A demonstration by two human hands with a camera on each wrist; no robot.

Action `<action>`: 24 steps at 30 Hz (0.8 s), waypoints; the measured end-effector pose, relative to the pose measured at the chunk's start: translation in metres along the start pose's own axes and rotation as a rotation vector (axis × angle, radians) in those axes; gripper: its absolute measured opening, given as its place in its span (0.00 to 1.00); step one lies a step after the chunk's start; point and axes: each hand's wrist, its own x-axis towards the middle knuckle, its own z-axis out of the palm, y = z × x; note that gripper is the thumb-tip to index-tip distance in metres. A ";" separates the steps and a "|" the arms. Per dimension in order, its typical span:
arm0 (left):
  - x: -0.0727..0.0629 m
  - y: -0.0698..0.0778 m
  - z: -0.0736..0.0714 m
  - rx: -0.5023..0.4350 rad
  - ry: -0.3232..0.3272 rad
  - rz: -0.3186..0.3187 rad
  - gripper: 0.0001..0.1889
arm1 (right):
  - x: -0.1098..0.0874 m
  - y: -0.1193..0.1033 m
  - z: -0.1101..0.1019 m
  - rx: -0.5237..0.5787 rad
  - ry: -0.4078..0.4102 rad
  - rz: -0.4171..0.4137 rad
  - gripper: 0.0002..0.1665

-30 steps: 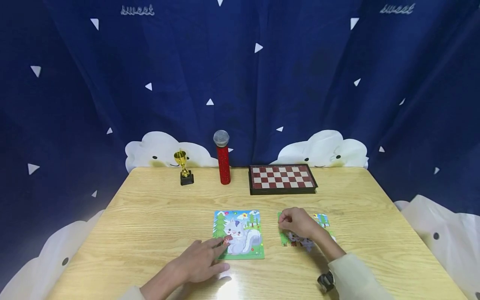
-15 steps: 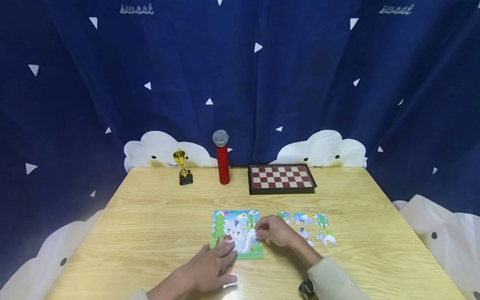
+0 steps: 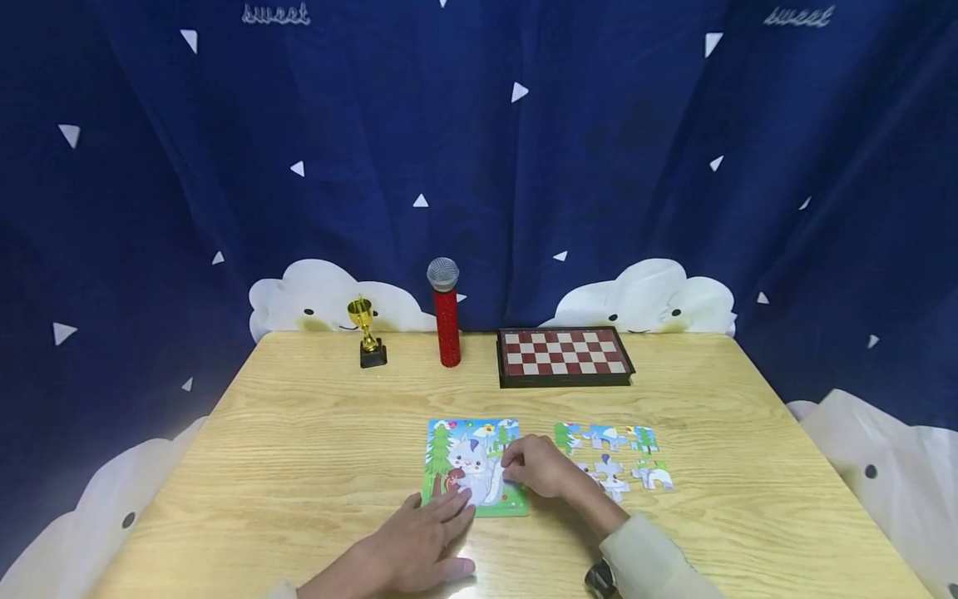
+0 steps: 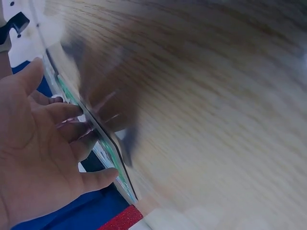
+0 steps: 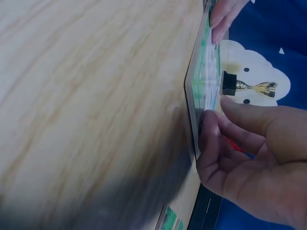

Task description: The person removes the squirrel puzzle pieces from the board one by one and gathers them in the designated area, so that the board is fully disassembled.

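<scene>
A square jigsaw board [image 3: 479,445] with a picture of a squirrel lies flat on the table. My left hand [image 3: 422,541] rests on its lower left part, fingers spread and mostly straight; the left wrist view shows these fingers [image 4: 72,115] along the board's edge. At the board's right side, over the squirrel's tail, is my right hand [image 3: 542,467]. Its fingers [image 5: 211,143] are curled, thumb and fingertips close together right at the board's surface. I cannot tell whether a piece sits between them. To the right lie several loose jigsaw pieces [image 3: 612,477], partly behind my right hand.
Along the back of the table stand a small gold trophy [image 3: 367,333] on a black base and a red microphone [image 3: 446,320] with a silver head. A chessboard case [image 3: 565,356] lies beside them. Behind hangs a dark blue curtain [image 3: 479,150].
My right hand has moved left from over the loose pieces to the board, uncovering those pieces, then slightly further onto the tail. My left hand has slid a little right along the board's lower edge.
</scene>
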 end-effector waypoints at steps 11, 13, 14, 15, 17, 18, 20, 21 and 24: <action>0.001 0.000 0.000 -0.039 -0.017 -0.019 0.39 | 0.002 0.001 0.000 -0.018 0.006 0.005 0.03; 0.001 0.000 -0.001 -0.041 -0.021 -0.021 0.39 | 0.003 0.001 0.000 -0.007 0.011 0.005 0.03; 0.001 0.000 -0.001 -0.042 -0.022 -0.021 0.39 | 0.003 0.001 0.000 0.002 0.013 0.005 0.03; 0.001 0.000 -0.001 -0.045 -0.023 -0.020 0.39 | 0.004 0.001 0.000 0.010 0.015 0.005 0.03; 0.001 0.000 -0.002 -0.049 -0.023 -0.017 0.39 | 0.004 0.001 0.000 0.025 0.017 0.003 0.03; 0.001 0.000 -0.002 -0.050 -0.023 -0.016 0.39 | 0.004 0.001 0.000 0.036 0.013 0.003 0.03; 0.001 0.000 -0.003 -0.057 -0.022 -0.014 0.39 | 0.004 0.002 0.000 0.050 0.007 0.003 0.03; 0.001 0.000 -0.003 -0.059 -0.019 -0.013 0.39 | 0.005 0.002 -0.001 0.051 0.003 0.002 0.03; 0.002 0.000 -0.003 -0.055 -0.020 -0.017 0.39 | 0.004 0.002 -0.003 0.069 -0.012 -0.004 0.03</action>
